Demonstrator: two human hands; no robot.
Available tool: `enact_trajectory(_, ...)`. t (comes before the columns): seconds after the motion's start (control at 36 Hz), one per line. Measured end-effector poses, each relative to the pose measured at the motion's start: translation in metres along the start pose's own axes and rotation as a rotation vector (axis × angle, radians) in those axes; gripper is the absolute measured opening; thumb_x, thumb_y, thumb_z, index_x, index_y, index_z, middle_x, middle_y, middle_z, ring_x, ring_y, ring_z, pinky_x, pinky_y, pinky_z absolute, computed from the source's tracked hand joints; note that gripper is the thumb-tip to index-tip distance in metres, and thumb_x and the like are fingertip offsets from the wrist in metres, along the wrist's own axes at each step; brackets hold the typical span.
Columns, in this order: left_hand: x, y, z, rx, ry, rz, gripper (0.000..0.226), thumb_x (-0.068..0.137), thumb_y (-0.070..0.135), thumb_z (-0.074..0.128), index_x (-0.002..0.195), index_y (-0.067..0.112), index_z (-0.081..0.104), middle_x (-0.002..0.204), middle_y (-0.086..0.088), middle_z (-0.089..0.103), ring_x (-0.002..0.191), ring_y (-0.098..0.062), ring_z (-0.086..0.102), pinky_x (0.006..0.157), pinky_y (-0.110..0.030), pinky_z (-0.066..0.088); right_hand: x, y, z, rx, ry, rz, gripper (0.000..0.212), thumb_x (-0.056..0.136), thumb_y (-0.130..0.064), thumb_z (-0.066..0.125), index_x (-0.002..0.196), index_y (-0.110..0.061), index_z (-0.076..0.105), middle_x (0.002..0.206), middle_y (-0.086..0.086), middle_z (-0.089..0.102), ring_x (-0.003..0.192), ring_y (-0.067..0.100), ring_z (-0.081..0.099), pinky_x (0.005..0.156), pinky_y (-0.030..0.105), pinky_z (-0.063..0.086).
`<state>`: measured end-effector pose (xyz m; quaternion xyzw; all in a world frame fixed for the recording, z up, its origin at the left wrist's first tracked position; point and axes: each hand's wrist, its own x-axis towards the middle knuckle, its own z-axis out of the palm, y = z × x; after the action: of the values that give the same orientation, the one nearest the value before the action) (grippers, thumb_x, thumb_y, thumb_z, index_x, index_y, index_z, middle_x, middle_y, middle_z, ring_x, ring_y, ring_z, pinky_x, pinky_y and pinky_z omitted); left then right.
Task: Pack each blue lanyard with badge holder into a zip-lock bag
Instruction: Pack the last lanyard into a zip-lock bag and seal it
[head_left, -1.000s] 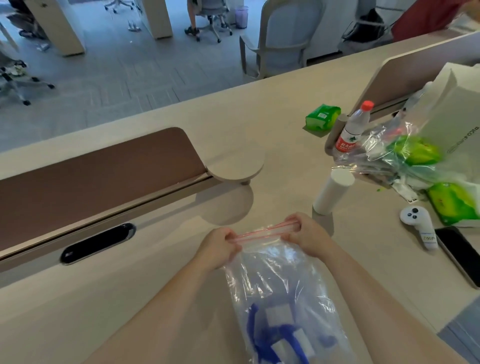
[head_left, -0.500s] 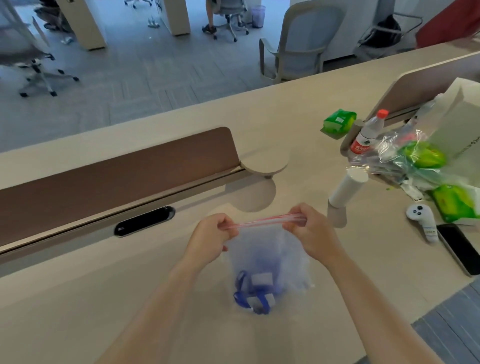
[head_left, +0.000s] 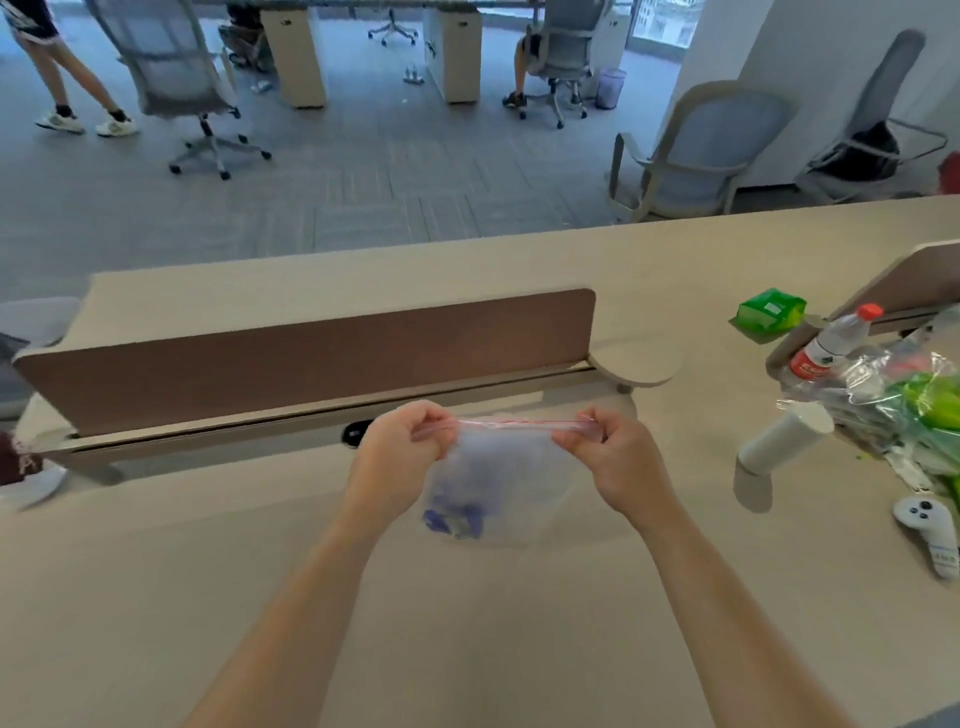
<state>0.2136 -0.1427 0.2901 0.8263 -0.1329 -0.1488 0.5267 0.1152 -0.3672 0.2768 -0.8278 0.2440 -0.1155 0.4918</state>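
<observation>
A clear zip-lock bag (head_left: 506, 467) with a red seal strip hangs above the beige desk (head_left: 467, 623), held up in front of me. My left hand (head_left: 400, 452) pinches the left end of the strip and my right hand (head_left: 608, 462) pinches the right end, so the strip is stretched straight between them. A blue lanyard with its badge holder (head_left: 454, 519) lies bunched at the bottom of the bag, blurred through the plastic. Whether the seal is pressed closed along its length I cannot tell.
A brown divider panel (head_left: 311, 358) stands just beyond my hands. At the right are a white cylinder (head_left: 784, 439), a water bottle (head_left: 831, 343), a pile of plastic bags with green packs (head_left: 904, 405), a white controller (head_left: 930, 530) and a green pack (head_left: 771, 310).
Both hands have lifted the bag further from me and pulled the strip taut. The view has tilted up, and the lanyard has slid to the bag's bottom.
</observation>
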Motion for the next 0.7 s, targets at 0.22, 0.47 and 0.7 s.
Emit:
enact_trajectory(0.22, -0.017, -0.002, -0.098, -0.094, 0.139, 0.023, 0.016, 0.087, 0.002, 0.065, 0.082, 0.016, 0.069, 0.072, -0.005, 0.071, 0.069, -0.021, 0.066, 0.079, -0.047, 0.056, -0.006, -0.085, 0.07, 0.068, -0.009, -0.117, 0.016, 0.082, -0.015, 0.077, 0.079, -0.027, 0.067, 0.093, -0.014, 0.071, 0.087, 0.007, 0.065, 0.079, 0.026, 0.049)
enact_trajectory(0.47, -0.044, -0.025, -0.184, -0.188, 0.212, 0.036, 0.012, 0.092, 0.001, 0.063, 0.09, 0.012, 0.069, 0.083, -0.006, 0.071, 0.074, -0.017, 0.068, 0.07, -0.03, 0.058, -0.034, -0.158, 0.133, 0.17, -0.069, -0.144, 0.012, 0.083, -0.011, 0.077, 0.08, -0.016, 0.067, 0.075, -0.002, 0.07, 0.069, 0.013, 0.068, 0.07, 0.034, 0.06)
enact_trajectory(0.7, -0.066, -0.042, -0.213, -0.237, 0.272, -0.002, 0.02, 0.09, 0.003, 0.067, 0.096, 0.022, 0.07, 0.09, 0.003, 0.073, 0.08, -0.01, 0.07, 0.07, -0.025, 0.06, -0.055, -0.176, 0.166, 0.171, -0.092, -0.188, 0.018, 0.084, -0.009, 0.076, 0.085, -0.025, 0.066, 0.08, -0.008, 0.069, 0.069, 0.013, 0.068, 0.064, 0.023, 0.055)
